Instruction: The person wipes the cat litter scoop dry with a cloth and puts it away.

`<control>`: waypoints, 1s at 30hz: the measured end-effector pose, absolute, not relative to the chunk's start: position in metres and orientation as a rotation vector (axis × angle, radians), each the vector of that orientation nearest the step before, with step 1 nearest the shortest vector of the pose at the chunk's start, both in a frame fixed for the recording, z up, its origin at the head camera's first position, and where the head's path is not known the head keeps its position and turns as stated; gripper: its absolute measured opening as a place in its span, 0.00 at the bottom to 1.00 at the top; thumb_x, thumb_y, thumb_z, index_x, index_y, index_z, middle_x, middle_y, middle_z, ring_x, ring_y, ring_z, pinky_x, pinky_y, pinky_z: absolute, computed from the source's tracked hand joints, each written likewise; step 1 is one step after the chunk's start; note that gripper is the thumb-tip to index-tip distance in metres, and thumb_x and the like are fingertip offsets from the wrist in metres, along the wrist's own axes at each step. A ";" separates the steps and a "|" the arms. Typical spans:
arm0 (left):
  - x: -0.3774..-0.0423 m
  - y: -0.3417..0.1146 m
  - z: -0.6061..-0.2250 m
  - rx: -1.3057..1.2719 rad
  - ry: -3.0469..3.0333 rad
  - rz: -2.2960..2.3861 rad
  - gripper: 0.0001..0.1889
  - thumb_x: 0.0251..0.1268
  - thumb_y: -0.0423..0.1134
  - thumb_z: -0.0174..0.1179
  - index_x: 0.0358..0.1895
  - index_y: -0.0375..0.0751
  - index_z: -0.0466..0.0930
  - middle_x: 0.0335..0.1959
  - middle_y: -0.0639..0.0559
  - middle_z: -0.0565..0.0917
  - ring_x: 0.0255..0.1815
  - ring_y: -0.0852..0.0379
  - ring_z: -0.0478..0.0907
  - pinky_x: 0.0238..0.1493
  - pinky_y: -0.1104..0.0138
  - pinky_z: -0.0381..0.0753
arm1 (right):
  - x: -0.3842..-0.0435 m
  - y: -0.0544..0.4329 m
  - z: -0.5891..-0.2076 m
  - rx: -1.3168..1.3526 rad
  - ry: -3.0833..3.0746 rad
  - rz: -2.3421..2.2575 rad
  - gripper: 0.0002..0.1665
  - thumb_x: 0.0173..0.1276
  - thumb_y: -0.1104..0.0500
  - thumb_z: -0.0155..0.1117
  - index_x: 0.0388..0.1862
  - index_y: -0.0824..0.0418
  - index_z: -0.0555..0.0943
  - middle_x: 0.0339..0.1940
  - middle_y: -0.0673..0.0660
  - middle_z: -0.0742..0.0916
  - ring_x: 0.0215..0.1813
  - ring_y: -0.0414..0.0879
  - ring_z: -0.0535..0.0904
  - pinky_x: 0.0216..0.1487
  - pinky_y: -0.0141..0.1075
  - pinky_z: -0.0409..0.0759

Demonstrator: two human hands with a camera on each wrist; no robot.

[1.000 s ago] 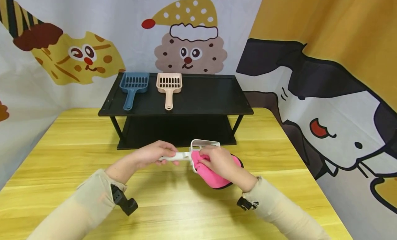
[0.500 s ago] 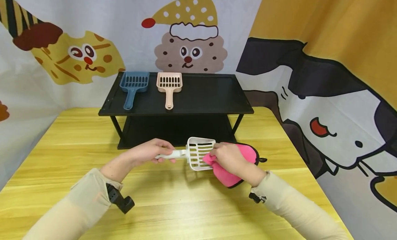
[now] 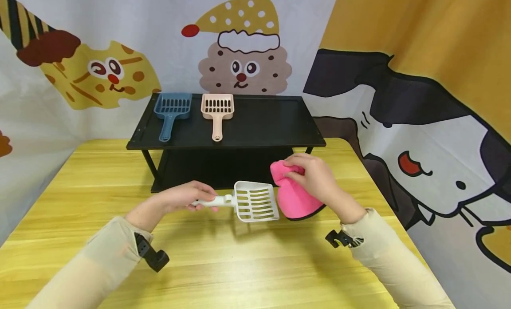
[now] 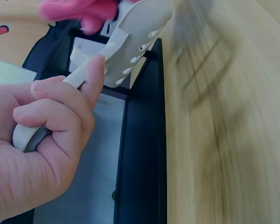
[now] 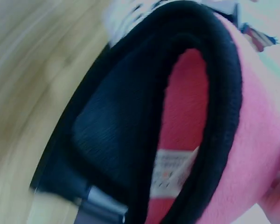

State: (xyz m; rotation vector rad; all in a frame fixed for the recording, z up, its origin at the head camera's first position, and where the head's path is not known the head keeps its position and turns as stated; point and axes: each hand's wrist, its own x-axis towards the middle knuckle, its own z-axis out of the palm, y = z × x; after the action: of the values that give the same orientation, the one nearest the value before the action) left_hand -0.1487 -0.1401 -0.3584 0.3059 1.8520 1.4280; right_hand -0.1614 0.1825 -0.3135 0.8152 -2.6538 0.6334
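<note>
My left hand grips the handle of a white slotted litter scoop, holding it sideways over the table with the head pointing right. In the left wrist view, fingers curl round the handle, and the scoop head is seen edge-on. My right hand pinches a bunched pink cloth with black edging, just right of the scoop head and raised above the table. The right wrist view is filled by the cloth, its dark side and a white label; only a few fingers show.
A black two-tier rack stands behind the hands. On its upper shelf lie a blue litter scoop and a beige litter scoop. The wooden table spreads in front. A printed curtain hangs behind and at the right.
The right hand has lifted the pink cloth off the scoop's head, moving right and away from me, so the slots show. The left hand has shifted slightly left with the white scoop.
</note>
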 end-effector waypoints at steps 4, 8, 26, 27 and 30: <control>-0.149 -0.130 -0.360 0.358 1.828 1.429 0.16 0.71 0.38 0.46 0.51 0.26 0.71 0.32 0.52 0.84 0.17 0.66 0.63 0.19 0.76 0.57 | -0.159 0.159 -0.321 0.832 -2.581 0.880 0.17 0.52 0.60 0.73 0.42 0.61 0.84 0.43 0.57 0.86 0.45 0.49 0.82 0.44 0.41 0.81; -0.148 -0.121 -0.357 0.429 1.845 1.437 0.16 0.71 0.40 0.48 0.51 0.29 0.72 0.33 0.53 0.84 0.18 0.65 0.64 0.19 0.75 0.58 | -0.154 0.142 -0.346 0.889 -2.599 0.730 0.20 0.53 0.55 0.73 0.45 0.58 0.82 0.44 0.53 0.85 0.45 0.45 0.82 0.45 0.38 0.80; -0.147 -0.131 -0.353 0.481 1.897 1.432 0.14 0.70 0.37 0.49 0.50 0.29 0.73 0.34 0.51 0.83 0.20 0.63 0.64 0.22 0.74 0.62 | -0.159 0.154 -0.363 0.902 -2.670 0.149 0.07 0.54 0.63 0.71 0.31 0.54 0.85 0.36 0.51 0.83 0.38 0.44 0.79 0.37 0.37 0.80; -0.147 -0.132 -0.354 0.478 1.902 1.426 0.14 0.70 0.37 0.49 0.50 0.29 0.73 0.33 0.51 0.83 0.20 0.63 0.64 0.23 0.74 0.62 | -0.159 0.155 -0.362 0.901 -2.688 0.156 0.07 0.53 0.63 0.71 0.32 0.54 0.85 0.36 0.51 0.83 0.39 0.45 0.79 0.37 0.38 0.81; -0.147 -0.134 -0.355 0.471 1.907 1.418 0.15 0.70 0.38 0.50 0.51 0.29 0.73 0.34 0.51 0.83 0.20 0.63 0.64 0.24 0.73 0.63 | -0.160 0.160 -0.360 0.925 -2.708 0.206 0.08 0.53 0.64 0.72 0.32 0.55 0.85 0.37 0.51 0.83 0.39 0.46 0.80 0.37 0.39 0.81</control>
State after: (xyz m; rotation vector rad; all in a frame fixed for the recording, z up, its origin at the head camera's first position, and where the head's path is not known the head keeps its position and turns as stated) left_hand -0.1470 -0.1342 -0.3546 0.4715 1.9074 1.4184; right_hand -0.1598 0.1601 -0.3597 0.9251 -2.7084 0.2062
